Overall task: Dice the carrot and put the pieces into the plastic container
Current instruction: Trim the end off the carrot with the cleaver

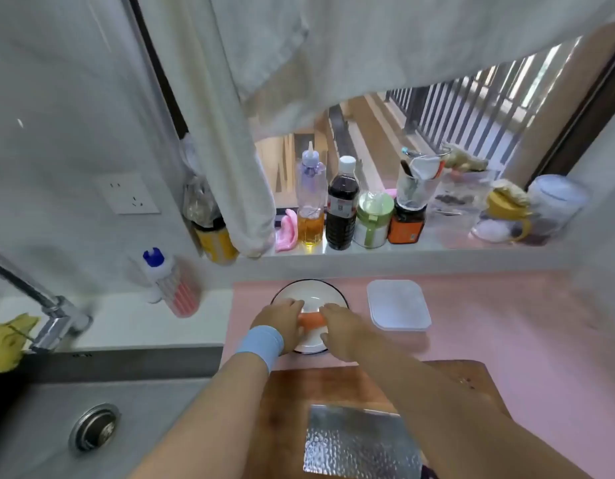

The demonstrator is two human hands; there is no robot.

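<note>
Head camera. Shows the left grip [282, 321], a blue wristband [261, 344] at the wrist, curled round one end of a short orange carrot [311, 320]. Shows the right grip [344, 331] closed over the carrot's other end, fingertips hidden under the palm. Holds the carrot level between the two, over the near half of a white bowl [309, 288] with a dark rim; cannot tell whether carrot and bowl touch. Places the bowl on a pink worktop [506, 340], just beyond a wooden cutting board [292, 392]. Finds a cleaver [358, 440] with a hammered steel blade lying flat on the near part of the board, beside the right forearm, handle out of sight. Sets the plastic container [397, 309], square and translucent white, just right of the bowl on the worktop and apart from it; too blurred to tell lid on or off. Left of the worktop, a steel sink [143, 409] with a round drain [95, 426] and a chrome tap [53, 316]. Behind the bowl, on the window sill [368, 252], a row of bottles and jars: a squeeze bottle of oil [311, 202], a dark sauce bottle [342, 205], a green-lidded jar [373, 219], an orange-labelled jar [406, 226]. Above the sill's left end, a white curtain [230, 133]; left of that, a wall socket [128, 193].
</note>
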